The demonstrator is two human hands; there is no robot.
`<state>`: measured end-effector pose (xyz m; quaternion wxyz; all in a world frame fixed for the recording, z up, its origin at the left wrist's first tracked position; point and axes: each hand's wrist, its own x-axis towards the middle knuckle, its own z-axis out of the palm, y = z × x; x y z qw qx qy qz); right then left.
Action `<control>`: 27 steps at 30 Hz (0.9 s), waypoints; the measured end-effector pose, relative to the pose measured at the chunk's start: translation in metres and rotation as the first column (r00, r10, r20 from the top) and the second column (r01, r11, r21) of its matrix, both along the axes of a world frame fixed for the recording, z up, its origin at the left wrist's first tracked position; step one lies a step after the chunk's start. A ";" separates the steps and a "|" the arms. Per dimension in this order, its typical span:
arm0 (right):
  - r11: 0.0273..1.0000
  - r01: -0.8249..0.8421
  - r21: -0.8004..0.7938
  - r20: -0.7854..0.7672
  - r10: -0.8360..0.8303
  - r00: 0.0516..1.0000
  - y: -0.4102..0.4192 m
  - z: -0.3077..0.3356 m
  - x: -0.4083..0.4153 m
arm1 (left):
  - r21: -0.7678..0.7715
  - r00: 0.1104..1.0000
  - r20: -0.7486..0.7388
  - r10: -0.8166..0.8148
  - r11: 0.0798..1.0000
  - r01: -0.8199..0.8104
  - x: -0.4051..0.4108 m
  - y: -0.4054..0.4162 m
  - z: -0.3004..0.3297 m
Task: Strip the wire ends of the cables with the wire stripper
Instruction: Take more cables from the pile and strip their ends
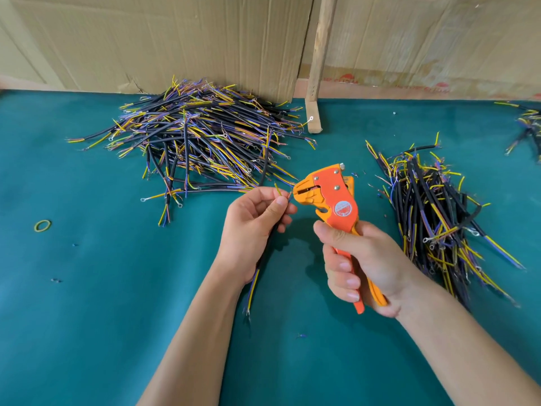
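Head view of a wire-stripping station on a teal felt table (pixel 102 288). The left hand (pixel 251 227) holds one black cable (pixel 265 253): its thumb and forefinger are curled and pinch the cable's upper wire ends, with the remaining fingers folded round the black sheath below. The cable runs down past the heel of the palm, and its lower yellow and blue wires (pixel 252 288) trail toward the table. A green-yellow wire tip stands up above the pinching fingertips, and another tip points at the mouth of the wire stripper (pixel 330 197), just beside it; whether it has entered the mouth cannot be told. The right hand (pixel 360 265) grips the stripper's orange handles, four fingers wrapped round the front handle and the thumb lying across the body below the round label, so that the head points up and left toward the left hand. A large pile of cables (pixel 199 139) lies at the back left against the cardboard wall (pixel 175 39); a second pile (pixel 433 218) lies to the right of the stripper. A wooden post (pixel 317 63) stands between the cardboard sheets, and a yellow rubber band (pixel 43 225) lies at far left.
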<state>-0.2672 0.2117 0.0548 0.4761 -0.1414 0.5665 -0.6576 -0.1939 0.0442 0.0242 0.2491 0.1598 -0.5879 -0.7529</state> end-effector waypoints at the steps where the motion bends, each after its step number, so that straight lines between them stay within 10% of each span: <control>1: 1.000 -0.005 -0.019 0.024 0.006 1.000 0.000 0.001 0.000 | 0.004 1.000 -0.003 0.004 1.000 -0.004 -0.001 0.000 0.000; 27: 0.987 -0.156 0.032 -0.163 0.160 0.974 0.008 0.001 -0.005 | -0.156 0.991 0.016 0.133 0.979 -0.128 -0.004 0.005 -0.009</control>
